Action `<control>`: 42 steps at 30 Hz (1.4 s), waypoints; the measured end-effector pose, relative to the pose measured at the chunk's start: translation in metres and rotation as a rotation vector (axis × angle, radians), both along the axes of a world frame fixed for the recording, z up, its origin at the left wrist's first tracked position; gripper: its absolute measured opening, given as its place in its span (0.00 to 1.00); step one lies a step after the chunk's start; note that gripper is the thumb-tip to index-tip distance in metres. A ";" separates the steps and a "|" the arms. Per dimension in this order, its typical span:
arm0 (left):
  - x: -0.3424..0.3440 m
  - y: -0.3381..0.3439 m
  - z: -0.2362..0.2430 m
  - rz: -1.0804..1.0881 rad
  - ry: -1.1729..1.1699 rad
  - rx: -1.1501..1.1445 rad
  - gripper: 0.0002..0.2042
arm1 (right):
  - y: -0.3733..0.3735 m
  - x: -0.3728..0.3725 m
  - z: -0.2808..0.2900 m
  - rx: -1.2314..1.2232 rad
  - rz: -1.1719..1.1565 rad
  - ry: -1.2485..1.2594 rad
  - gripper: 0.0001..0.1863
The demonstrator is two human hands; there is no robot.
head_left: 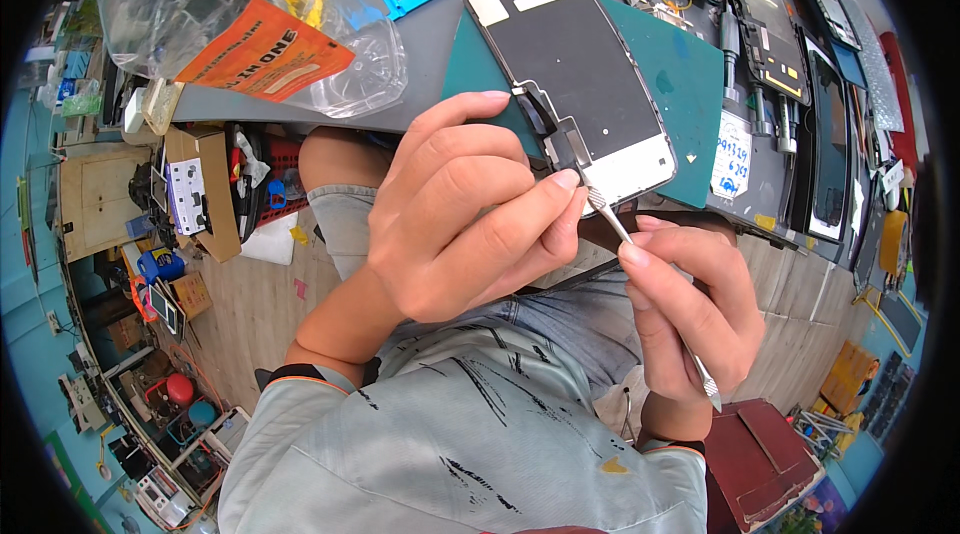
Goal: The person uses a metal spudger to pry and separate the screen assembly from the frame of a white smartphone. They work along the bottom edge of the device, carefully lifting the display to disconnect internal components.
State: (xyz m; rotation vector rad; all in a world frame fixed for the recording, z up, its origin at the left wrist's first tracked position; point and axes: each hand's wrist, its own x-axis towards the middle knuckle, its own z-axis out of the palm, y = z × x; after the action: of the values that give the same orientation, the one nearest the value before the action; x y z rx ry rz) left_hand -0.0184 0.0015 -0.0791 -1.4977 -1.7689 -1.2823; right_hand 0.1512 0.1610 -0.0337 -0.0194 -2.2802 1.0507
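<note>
1 head view faces down, near both hands (460, 219) (698, 304).

Viewed remotely, I log both bare forearms raised and the hands near each other, a gap between. Left hand (455, 214): back upward, knuckles bent, thumb and forefinger tips close together; I cannot tell whether they meet. Right hand (705, 309): fingers flexed in a pinch grip, wrist below, angled up-left.
</note>
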 end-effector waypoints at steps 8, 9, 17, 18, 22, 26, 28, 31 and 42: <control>-0.001 0.000 -0.001 -0.012 0.005 0.015 0.12 | 0.000 -0.002 -0.004 0.108 0.013 0.041 0.18; -0.001 0.001 -0.001 -0.012 0.004 0.016 0.12 | 0.000 -0.002 -0.003 0.130 0.017 0.037 0.18; 0.001 0.000 0.001 0.015 -0.005 -0.036 0.12 | 0.001 -0.003 -0.001 0.215 0.037 0.059 0.16; 0.002 -0.001 0.001 0.015 -0.005 -0.034 0.12 | 0.001 -0.004 -0.001 0.218 0.039 0.059 0.16; 0.001 0.000 0.000 0.016 0.004 -0.021 0.13 | 0.002 -0.004 0.000 0.226 0.046 0.060 0.16; -0.001 0.003 -0.004 0.005 0.017 0.032 0.12 | 0.001 -0.005 0.000 0.237 0.037 0.052 0.16; -0.001 0.003 -0.004 0.007 0.019 0.035 0.11 | 0.001 -0.004 0.001 0.218 0.047 0.047 0.16; -0.001 0.003 -0.005 0.006 0.017 0.042 0.11 | 0.002 -0.003 0.003 0.170 0.038 0.021 0.18; -0.001 0.001 -0.004 0.019 -0.029 0.010 0.14 | 0.000 -0.002 0.002 0.007 0.001 0.014 0.23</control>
State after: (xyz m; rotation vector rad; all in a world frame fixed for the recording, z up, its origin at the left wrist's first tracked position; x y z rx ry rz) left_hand -0.0190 0.0026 -0.0828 -1.4601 -1.7888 -1.3076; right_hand 0.1490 0.1609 -0.0317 -0.0078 -2.2716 1.0404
